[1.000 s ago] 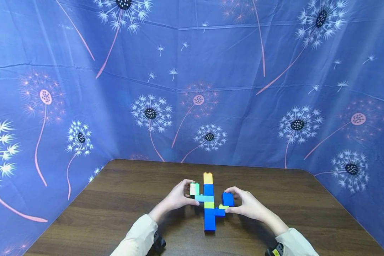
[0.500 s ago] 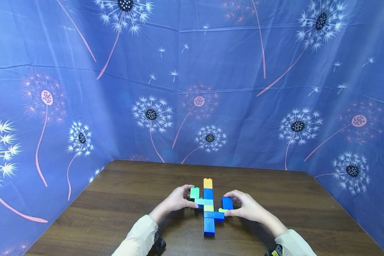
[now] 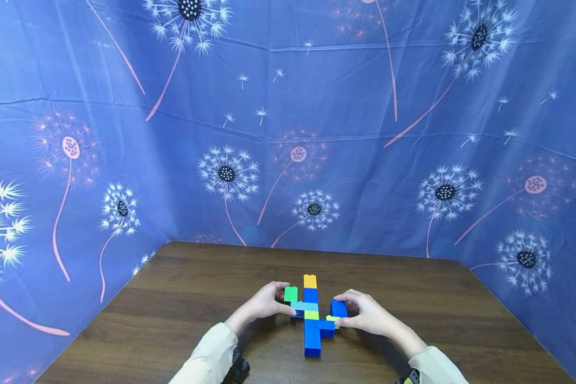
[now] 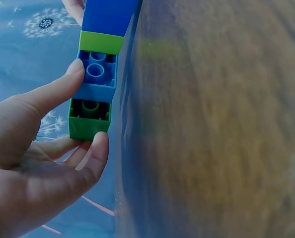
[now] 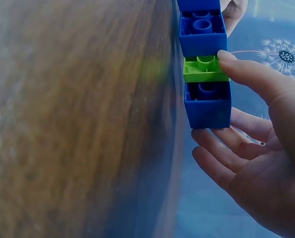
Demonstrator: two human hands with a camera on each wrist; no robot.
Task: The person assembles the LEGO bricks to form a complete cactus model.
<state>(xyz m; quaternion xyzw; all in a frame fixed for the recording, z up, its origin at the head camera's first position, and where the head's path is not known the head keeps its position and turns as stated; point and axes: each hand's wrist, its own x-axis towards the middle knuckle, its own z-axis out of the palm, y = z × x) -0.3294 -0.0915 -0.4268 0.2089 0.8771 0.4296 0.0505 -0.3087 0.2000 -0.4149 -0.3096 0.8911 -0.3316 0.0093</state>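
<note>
Between the two hands is a building-brick figure, a column with a stepped arm on each side. An orange brick (image 3: 310, 281) tops the column, and a tall blue brick (image 3: 312, 338) forms its bottom. My left hand (image 3: 264, 304) grips the left arm, thumb on the light blue brick (image 4: 95, 91) and fingers at the outer side of the green brick (image 4: 89, 128). On the other side my right hand (image 3: 370, 314) grips the right arm. Its thumb presses the thin lime brick (image 5: 205, 75), while fingertips touch the outer blue brick (image 5: 209, 114). Hollow brick undersides show in both wrist views.
A dark brown wooden table (image 3: 211, 266) spreads under the hands, its far edge near a blue curtain (image 3: 365, 160) with dandelion prints. Pale sleeves (image 3: 206, 354) and dark wrist-worn devices (image 3: 240, 368) sit at the near side.
The brick figure has moved nearer and slightly left in the head view, both hands moving with it. The grip on each arm looks the same throughout.
</note>
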